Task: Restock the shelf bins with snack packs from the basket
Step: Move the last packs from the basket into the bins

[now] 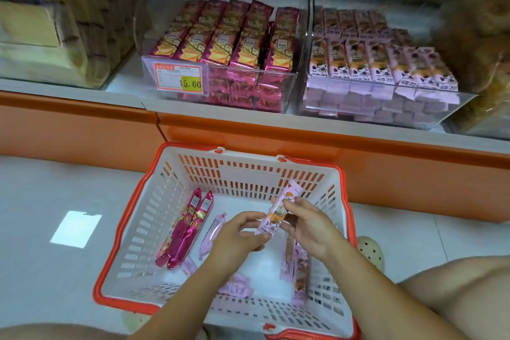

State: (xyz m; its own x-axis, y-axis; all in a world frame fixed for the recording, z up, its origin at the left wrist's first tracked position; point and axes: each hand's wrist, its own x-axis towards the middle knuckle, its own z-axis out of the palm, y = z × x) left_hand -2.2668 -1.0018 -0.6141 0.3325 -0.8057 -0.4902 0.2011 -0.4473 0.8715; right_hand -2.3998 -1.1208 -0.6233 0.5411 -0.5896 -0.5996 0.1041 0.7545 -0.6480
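A white basket with an orange rim [132,218] stands on the floor below the shelf. Over it, my right hand [309,226] grips a light pink snack pack [277,211], held tilted. My left hand [240,234] pinches that pack's lower end. In the basket lie two magenta packs [185,229] at the left, a pale pink pack [212,232] beside them, and more pink packs [296,268] under my right wrist. On the shelf, one clear bin [220,83] holds magenta packs and the bin to its right [386,96] holds pink packs.
An orange shelf base [276,143] runs between basket and bins. A price tag reading 15.60 [179,78] hangs on the magenta bin. Cardboard boxes [41,22] stand at the left. A fuzzy brown item [474,36] sits at the right. My knees frame the basket.
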